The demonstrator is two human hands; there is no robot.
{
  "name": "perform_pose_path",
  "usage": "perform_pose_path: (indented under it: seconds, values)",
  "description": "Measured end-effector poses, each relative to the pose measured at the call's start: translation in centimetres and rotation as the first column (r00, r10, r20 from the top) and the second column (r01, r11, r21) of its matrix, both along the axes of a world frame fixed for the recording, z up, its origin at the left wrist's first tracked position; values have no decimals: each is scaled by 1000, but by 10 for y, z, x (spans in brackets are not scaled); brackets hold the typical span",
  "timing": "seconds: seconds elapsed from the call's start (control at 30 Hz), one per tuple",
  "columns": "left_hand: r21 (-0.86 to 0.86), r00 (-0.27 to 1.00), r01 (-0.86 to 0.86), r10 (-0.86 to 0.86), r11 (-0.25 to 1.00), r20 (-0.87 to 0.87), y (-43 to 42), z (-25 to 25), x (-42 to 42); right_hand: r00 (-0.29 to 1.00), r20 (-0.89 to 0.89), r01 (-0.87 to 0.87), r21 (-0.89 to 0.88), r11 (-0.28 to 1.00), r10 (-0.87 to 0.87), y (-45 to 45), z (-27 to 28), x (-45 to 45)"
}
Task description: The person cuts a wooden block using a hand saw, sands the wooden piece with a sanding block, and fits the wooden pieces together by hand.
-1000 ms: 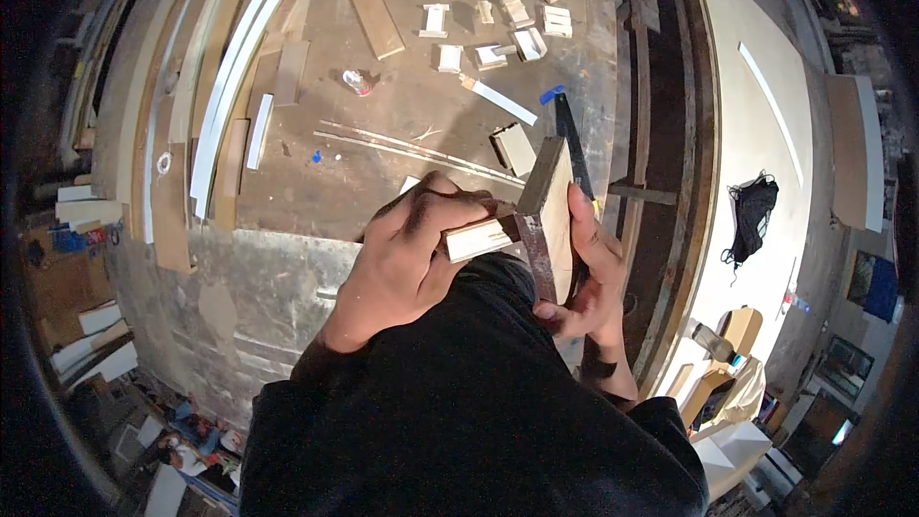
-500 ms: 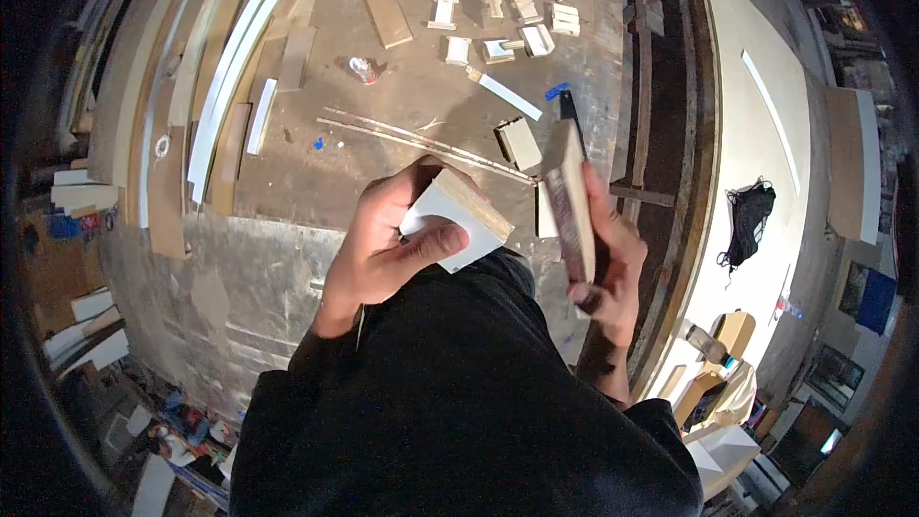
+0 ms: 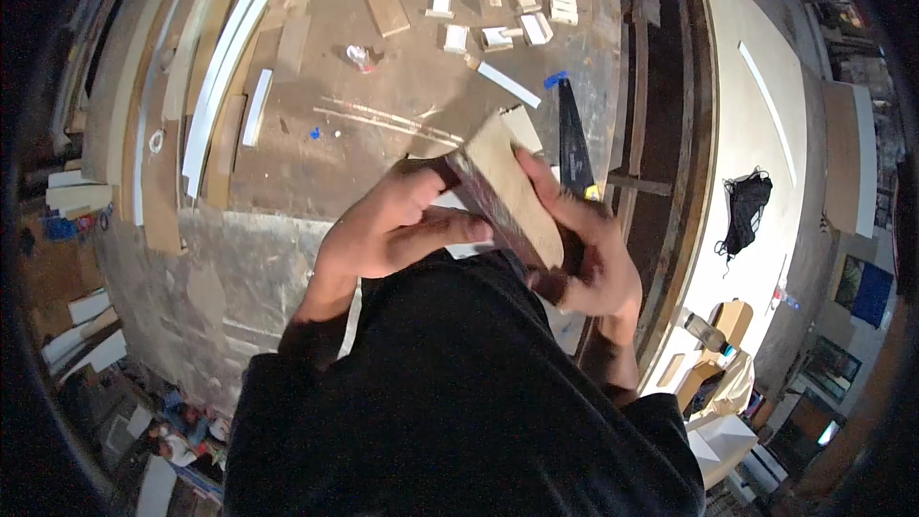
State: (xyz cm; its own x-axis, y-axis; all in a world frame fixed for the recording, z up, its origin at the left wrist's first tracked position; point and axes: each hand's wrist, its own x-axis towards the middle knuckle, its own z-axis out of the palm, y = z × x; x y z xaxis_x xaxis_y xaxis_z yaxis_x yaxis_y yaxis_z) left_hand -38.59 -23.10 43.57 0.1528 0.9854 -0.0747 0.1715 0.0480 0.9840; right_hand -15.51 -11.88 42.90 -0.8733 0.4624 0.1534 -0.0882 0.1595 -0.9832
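Note:
My right hand grips a sanding block, a thick pale block with a dark reddish-brown gritty face, fingers along one side and thumb below. That dark face is turned toward my left hand and lies against or very near the small wooden piece held there. Only slivers of this white-faced piece show, between my left thumb and fingers; the block covers the rest. Just beyond the hands, a pale block rests on the worktable. To the right lies a black saw with blue at its far end.
Several small wooden frames and boxes sit at the back of the worktable. A white-faced strip lies nearer. Long boards line the left. On the pale right-hand bench are black cord and a bottle.
My right hand has swung the sanding block leftward, from beside the small wooden piece to over it. The saw is now more exposed. My left hand stays roughly in place.

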Motion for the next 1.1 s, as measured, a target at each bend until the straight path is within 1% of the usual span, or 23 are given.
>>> perform_pose_path:
  seconds: [0.07,0.1,0.13,0.2,0.23,0.27,0.3,0.33,0.4,0.43,0.47,0.5,0.53,0.6,0.63,0.77,0.83,0.87,0.93,0.97,1.0,1.03,1.1]
  values:
    - [-116,894,-189,219,975,391,-3,-6,-6,991,128,-48,-5,999,48,-2,5,9]
    - [-5,969,-140,138,990,205,-1,-6,-10,990,137,-7,-38,999,12,-8,4,7]
    - [57,966,-150,134,987,223,-1,-10,-4,990,137,-11,-44,999,16,-6,0,2]
    - [-100,979,-35,54,994,198,-4,-15,-3,998,63,7,-162,987,3,-7,-2,-5]
    - [-112,950,-99,127,989,284,-6,-15,-6,987,161,10,-174,985,19,-5,12,-9]
    - [-122,912,-162,196,979,361,-6,-15,-14,988,152,12,-167,986,14,-5,9,-6]
    - [-25,862,-290,273,957,426,-10,-16,-21,990,136,-18,-60,998,26,-6,2,4]
    - [-88,861,-286,296,954,413,-13,-13,-34,990,125,-69,-9,998,70,-3,-9,13]
    - [-110,698,-479,454,871,554,-22,-26,-33,985,110,-135,43,990,130,-6,-28,22]
    - [-120,691,-490,469,863,550,-27,-31,-34,995,96,-1,-14,1000,2,-17,-34,22]
    - [-173,629,-426,428,888,649,-28,-36,-37,988,88,134,-67,989,-128,-20,-37,20]
    - [-206,555,-357,384,911,738,-27,-38,-41,959,281,46,-29,999,-36,-9,-16,14]
    - [-206,553,-367,391,907,735,-27,-36,-39,960,278,35,-31,999,-25,-10,-11,9]
    - [-370,346,-401,513,838,786,-22,-31,-25,964,158,197,109,974,-212,-21,-8,-5]
    - [-364,312,-352,474,863,823,-22,-32,-23,961,15,263,262,929,-276,-23,-13,-13]
    - [-479,334,-363,591,799,734,-23,-27,-9,966,93,179,436,882,-241,-36,-17,-26]
    - [-579,350,-357,679,733,645,-25,-17,1,954,-26,266,532,804,-298,-28,-38,-37]
    - [-596,362,-324,678,735,639,-25,-16,3,940,-93,326,529,783,-328,-21,-44,-41]
    - [-606,343,-317,684,729,643,-24,-14,3,937,6,299,502,812,-349,-20,-35,-43]
    - [-618,331,-312,693,721,641,-26,-13,1,954,-76,287,515,808,-290,-25,-39,-43]
    - [-509,235,-182,540,841,808,-36,-39,-7,960,-157,280,532,799,-232,-28,-44,-43]
    - [-374,116,-43,376,927,919,-46,-65,-15,960,-123,276,555,784,-251,-24,-50,-37]
    - [-158,-111,88,167,984,980,-40,-64,-17,929,9,303,557,773,-370,-7,-45,-37]
